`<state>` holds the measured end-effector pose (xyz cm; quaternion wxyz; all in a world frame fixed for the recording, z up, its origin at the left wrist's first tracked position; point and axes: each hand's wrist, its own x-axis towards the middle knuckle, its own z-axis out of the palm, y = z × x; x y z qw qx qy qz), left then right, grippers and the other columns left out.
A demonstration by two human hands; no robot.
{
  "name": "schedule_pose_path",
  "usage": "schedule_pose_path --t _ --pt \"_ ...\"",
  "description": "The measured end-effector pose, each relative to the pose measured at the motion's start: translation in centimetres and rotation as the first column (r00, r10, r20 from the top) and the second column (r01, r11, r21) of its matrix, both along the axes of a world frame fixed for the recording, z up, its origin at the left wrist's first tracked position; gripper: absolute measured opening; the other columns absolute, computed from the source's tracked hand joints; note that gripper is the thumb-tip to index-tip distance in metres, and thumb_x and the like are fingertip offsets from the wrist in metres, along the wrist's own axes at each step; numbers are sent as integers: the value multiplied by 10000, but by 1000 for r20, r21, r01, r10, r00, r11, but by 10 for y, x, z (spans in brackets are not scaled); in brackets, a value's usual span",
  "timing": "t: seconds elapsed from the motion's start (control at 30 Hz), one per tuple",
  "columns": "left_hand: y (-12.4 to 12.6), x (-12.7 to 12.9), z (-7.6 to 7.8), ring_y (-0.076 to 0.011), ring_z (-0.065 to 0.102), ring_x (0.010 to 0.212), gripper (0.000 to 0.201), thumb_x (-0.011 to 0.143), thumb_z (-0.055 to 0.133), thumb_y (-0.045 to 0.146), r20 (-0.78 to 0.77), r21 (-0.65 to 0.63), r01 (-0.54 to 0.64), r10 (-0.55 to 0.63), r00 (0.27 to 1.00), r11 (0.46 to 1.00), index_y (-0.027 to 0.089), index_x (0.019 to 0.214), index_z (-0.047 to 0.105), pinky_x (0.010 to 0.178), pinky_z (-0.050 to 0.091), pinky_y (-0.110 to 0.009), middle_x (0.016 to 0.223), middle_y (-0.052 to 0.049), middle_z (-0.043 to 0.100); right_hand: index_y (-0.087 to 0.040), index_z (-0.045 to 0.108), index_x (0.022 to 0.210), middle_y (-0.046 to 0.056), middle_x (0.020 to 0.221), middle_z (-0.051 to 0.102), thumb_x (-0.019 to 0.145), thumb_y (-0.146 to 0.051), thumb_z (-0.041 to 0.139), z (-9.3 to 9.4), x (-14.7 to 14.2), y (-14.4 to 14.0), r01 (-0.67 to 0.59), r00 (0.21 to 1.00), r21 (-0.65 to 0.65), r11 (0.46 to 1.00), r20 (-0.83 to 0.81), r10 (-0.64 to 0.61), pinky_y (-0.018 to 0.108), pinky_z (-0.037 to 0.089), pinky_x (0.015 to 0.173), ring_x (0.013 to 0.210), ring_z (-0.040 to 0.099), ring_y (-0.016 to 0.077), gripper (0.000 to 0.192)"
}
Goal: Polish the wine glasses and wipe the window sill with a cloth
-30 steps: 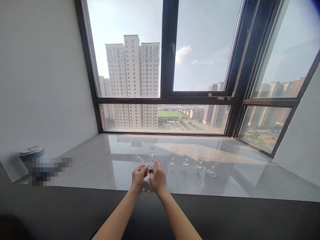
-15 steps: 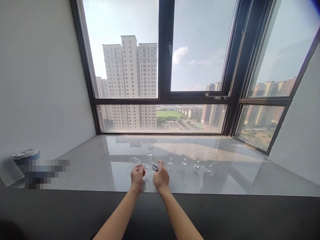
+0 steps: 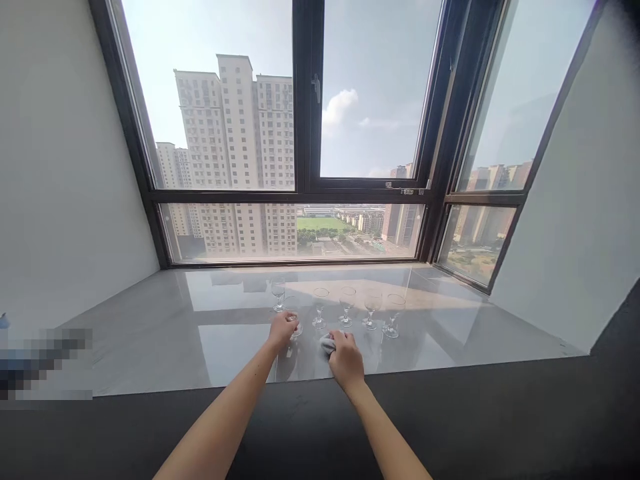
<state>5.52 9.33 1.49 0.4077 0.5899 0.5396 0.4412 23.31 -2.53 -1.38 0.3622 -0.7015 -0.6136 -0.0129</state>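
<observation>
My left hand (image 3: pixel 283 329) is closed around a clear stemmed glass (image 3: pixel 296 328), which is upright at the sill; whether its foot bears on the surface I cannot tell. In my right hand (image 3: pixel 347 359) a bunched grey cloth (image 3: pixel 327 344) is gripped, low over the sill and apart from the glass. Another stemmed glass (image 3: pixel 278 295) stands just behind my left hand. Several more glasses stand in a row to the right, among them a near one (image 3: pixel 321 309) and the rightmost one (image 3: pixel 394 317).
The glossy grey sill (image 3: pixel 165 340) ends in a front edge above a dark wall. Behind it rises a dark window frame (image 3: pixel 300 197) with panes. White walls (image 3: pixel 60 167) close in the sides. A partly blurred-out object (image 3: pixel 20 363) lies at far left.
The glass in my left hand went from tilted to upright, farther back beside the row. My right hand moved right and lower with the cloth. The whole view shifted rightward.
</observation>
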Motion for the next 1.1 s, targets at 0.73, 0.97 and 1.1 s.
schedule_pose_path --t 0.73,0.97,1.1 --pt "28 55 -2 -126 551 521 239 613 689 144 -30 20 -33 34 999 999 153 851 670 543 366 -217 557 0 613 -203 601 1067 74 1020 594 745 -23 423 5 -3 -5 11 999 81 997 31 -13 249 385 759 1008 498 206 410" --pt "22 67 4 -131 552 558 290 596 715 175 29 5 -37 36 999 999 164 881 665 564 389 -222 579 -3 612 -207 596 1115 91 1036 583 780 -27 415 4 -3 -5 25 999 86 996 18 -27 255 391 733 969 517 211 421" --pt "23 74 6 -139 559 580 318 593 705 171 48 -15 -24 25 999 1000 162 908 659 570 395 -225 584 -2 609 -209 586 1132 96 1051 586 784 -29 420 1 -1 -4 8 1000 92 996 20 -10 264 396 732 965 519 215 425"
